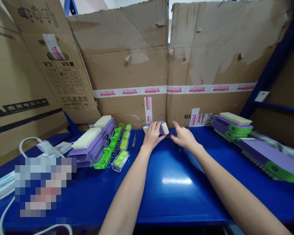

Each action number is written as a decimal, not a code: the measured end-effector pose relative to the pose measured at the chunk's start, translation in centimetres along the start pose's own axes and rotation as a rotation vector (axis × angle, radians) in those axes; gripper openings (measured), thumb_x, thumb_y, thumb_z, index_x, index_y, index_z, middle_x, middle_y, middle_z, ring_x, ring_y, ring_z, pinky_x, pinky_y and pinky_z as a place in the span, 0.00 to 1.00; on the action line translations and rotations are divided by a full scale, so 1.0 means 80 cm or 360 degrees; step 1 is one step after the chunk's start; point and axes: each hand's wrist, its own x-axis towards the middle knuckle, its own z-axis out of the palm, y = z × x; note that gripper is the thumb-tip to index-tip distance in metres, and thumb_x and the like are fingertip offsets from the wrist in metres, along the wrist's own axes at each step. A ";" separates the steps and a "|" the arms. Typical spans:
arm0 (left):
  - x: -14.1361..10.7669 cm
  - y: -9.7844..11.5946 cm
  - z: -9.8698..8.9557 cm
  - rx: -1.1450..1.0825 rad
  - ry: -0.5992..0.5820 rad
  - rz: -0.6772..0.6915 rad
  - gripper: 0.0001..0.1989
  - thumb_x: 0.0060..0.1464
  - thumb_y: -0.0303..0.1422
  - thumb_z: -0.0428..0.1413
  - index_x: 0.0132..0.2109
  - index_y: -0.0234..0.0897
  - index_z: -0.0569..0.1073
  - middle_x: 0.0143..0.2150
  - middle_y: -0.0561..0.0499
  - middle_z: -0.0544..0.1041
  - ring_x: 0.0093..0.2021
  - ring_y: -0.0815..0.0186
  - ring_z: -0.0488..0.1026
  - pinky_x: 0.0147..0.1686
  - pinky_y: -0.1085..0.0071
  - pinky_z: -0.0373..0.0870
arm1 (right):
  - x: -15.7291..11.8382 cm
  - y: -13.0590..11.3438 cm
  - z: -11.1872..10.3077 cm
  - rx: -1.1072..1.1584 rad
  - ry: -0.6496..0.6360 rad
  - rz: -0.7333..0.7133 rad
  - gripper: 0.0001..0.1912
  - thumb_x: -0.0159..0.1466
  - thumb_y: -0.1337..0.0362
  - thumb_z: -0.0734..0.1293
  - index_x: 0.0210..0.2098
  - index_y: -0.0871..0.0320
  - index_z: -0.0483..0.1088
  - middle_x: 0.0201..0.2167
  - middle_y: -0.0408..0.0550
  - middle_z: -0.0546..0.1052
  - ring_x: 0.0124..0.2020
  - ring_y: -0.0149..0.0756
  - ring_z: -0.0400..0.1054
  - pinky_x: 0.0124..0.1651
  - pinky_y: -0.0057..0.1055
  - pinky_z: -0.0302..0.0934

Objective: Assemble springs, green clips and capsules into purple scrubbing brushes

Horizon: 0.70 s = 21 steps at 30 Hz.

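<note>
Near the back of the blue table, my left hand (153,134) is closed around a purple and white brush-like piece (164,128), its fingers lying over the top. Bristles show at the piece's left end. Just to the right is my right hand (182,134), thumb and index finger spread apart. A dark, see-through thing (171,134) is beside its thumb, too unclear to name. A small screwdriver (134,141) lies left of my left hand.
Stacked purple brush pieces (91,147), green clips (109,150) and clear-cased green parts (121,159) stand left. More purple-green brushes (235,125) lie right. Cardboard (127,65) walls the back. A power strip (61,148) with white cables is at far left.
</note>
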 end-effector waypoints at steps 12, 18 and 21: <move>0.001 -0.003 0.005 -0.0046 -0.0083 -0.0003 0.44 0.44 0.42 0.62 0.62 0.33 0.50 0.56 0.35 0.63 0.58 0.50 0.61 0.55 0.53 0.61 | 0.003 0.023 0.013 0.0866 0.0150 -0.0084 0.35 0.50 0.63 0.67 0.58 0.55 0.59 0.29 0.42 0.72 0.31 0.36 0.66 0.43 0.35 0.62; -0.002 -0.006 0.002 -0.0083 -0.0225 -0.0052 0.52 0.37 0.50 0.63 0.63 0.33 0.49 0.58 0.34 0.60 0.60 0.48 0.57 0.58 0.49 0.55 | 0.004 0.021 0.021 0.0999 0.0205 -0.0014 0.34 0.52 0.60 0.68 0.58 0.56 0.59 0.31 0.44 0.74 0.31 0.36 0.67 0.43 0.36 0.63; -0.006 -0.008 0.000 0.0013 -0.0283 -0.0123 0.51 0.37 0.48 0.63 0.63 0.34 0.50 0.59 0.35 0.60 0.61 0.48 0.55 0.60 0.46 0.46 | 0.005 0.022 0.025 0.0992 0.0220 -0.0012 0.33 0.53 0.61 0.67 0.58 0.56 0.58 0.32 0.45 0.74 0.32 0.36 0.68 0.44 0.37 0.63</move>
